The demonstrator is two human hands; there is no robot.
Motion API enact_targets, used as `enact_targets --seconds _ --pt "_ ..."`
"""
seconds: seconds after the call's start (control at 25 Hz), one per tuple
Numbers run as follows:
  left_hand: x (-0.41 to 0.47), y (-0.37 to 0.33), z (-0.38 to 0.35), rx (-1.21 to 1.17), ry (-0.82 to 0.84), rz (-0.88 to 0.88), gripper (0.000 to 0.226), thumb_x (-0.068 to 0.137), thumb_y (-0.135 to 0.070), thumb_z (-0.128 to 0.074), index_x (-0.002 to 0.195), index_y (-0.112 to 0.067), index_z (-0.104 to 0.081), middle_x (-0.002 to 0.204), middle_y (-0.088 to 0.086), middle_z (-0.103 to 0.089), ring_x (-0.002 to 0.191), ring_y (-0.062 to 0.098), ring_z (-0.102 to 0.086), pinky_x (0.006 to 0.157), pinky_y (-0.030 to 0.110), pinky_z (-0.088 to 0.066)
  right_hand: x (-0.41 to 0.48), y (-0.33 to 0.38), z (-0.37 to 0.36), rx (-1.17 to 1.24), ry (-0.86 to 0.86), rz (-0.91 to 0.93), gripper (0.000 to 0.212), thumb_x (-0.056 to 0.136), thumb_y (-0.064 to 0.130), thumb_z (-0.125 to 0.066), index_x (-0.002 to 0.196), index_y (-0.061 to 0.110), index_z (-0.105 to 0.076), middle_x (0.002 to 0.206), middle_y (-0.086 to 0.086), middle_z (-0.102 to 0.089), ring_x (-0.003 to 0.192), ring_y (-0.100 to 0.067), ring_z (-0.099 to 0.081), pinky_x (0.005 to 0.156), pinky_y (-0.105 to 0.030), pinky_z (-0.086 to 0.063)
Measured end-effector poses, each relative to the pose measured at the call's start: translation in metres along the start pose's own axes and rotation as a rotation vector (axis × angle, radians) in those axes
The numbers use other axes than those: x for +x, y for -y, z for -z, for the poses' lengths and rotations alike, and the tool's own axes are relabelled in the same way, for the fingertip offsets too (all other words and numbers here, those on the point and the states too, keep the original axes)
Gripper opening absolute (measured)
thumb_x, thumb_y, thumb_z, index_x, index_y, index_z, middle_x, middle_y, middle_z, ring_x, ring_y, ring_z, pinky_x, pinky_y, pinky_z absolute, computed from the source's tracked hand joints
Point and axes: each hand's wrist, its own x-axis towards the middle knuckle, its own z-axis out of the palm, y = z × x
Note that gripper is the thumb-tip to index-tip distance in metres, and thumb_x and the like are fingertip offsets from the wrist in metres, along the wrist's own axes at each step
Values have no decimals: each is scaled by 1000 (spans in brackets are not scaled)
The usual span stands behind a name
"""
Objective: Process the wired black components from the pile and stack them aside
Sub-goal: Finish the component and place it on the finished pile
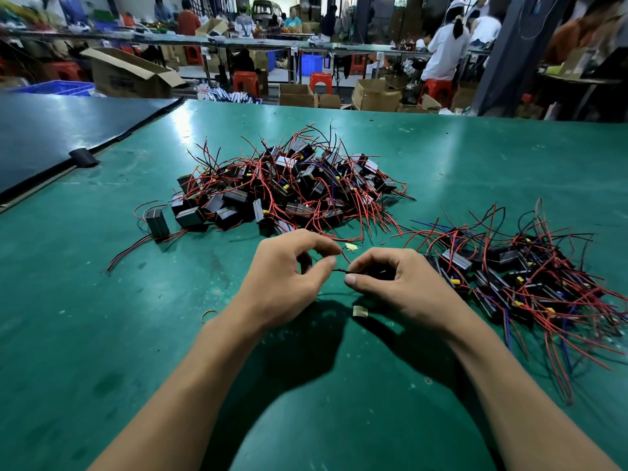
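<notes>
Green table (102, 334): raw pile (289, 188) at 12 o'clock from the hands, done stack (516, 277) at 3 o'clock, well apart. Left hand (282, 283) and right hand (397, 287) meet at centre, just above the mat. Right fingers curl round one component (378, 273), mostly hidden under the palm. A thin wire (339, 270) runs taut between the hands; left thumb and forefinger pinch its free end, right thumb and forefinger pinch it near the body. Tape scrap (360, 311) lies at 6 o'clock below the wire.

Judgement: lead work in progress. Keep the body braced in the right palm, pull along the wire axis, not sideways, so the joint isn't stressed. Then drop it at 3 o'clock, leads clear of the pile's tangle.
</notes>
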Motion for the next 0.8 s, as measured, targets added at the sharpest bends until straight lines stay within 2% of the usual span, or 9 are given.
enact_targets --seconds 0.08,0.12,0.2,0.28,0.48,0.8 --pt "-1 3 -3 55 13 -36 26 83 3 -64 95 -17 -75 81 -22 -66 66 7 -58 64 7 -40 0 -1 1 32 2 -8 7 87 20 -77 82 21 -73 67 11 -69 63 -1 -60 62 -17 -49" --pt "-1 5 -6 83 33 -55 27 82 3 -64 97 -17 -75 79 -23 -65 63 8 -57 63 9 -41 0 -2 2 44 4 -10 7 88 20 -76 82 21 -73 67 11 -68 63 0 -60 62 -17 -48" --pt "-1 8 -10 111 73 -69 24 82 -6 -69 100 -21 -73 80 -18 -70 55 9 -52 61 17 -44 1 -2 2 32 6 -2 7 89 19 -75 82 21 -72 67 12 -68 62 1 -58 61 -15 -46" --pt "-1 10 -14 104 79 -61 23 83 -16 -74 104 -25 -71 83 -14 -72 50 6 -45 58 19 -40 1 -3 1 29 5 4 7 90 20 -74 83 21 -72 66 12 -67 61 1 -55 59 -15 -44" --pt "0 12 -15 71 -21 -58 11 85 -12 -73 94 -18 -77 81 -12 -72 58 -21 -49 62 -2 -32 2 -5 0 29 -12 8 4 90 20 -74 87 22 -72 69 13 -68 62 2 -57 60 -12 -44" --pt "-1 11 -19 6 -39 0 12 82 -13 -76 94 -16 -79 74 -15 -67 57 -18 -50 58 0 -33 4 -8 -2 56 -35 9 3 91 21 -72 88 22 -73 75 5 -71 67 -5 -61 68 -26 -50"
